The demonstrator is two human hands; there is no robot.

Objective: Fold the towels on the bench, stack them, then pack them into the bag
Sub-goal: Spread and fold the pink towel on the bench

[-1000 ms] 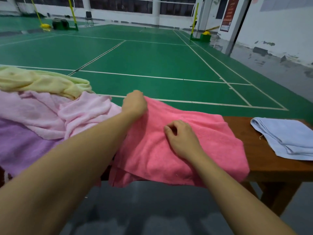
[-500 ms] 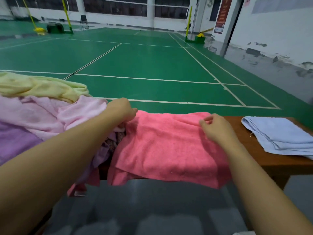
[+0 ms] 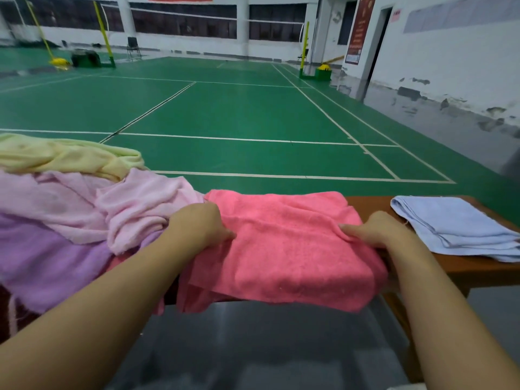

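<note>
While both hands are gripping it at opposite side edges, the coral-pink towel (image 3: pixel 284 249) is lying folded across the wooden counter (image 3: pixel 478 270), its near edge hanging over the counter front. Compared with half a second ago, its far edge is sitting straighter and the top layer is lying flatter. To its left, the unfolded heap is remaining in place: purple towel (image 3: pixel 42 257) lowest, pale pink towel (image 3: pixel 118 209) over it, yellow towel (image 3: pixel 64 156) at the far side. At the right end of the counter, the folded light blue towel (image 3: pixel 461 226) is resting apart from the pink one. The left hand (image 3: pixel 197 226) is now pinching the towel's left edge, having moved nearer from the far corner. The right hand (image 3: pixel 377 229) is likewise curling its grip on the right edge, lower than before.
</note>
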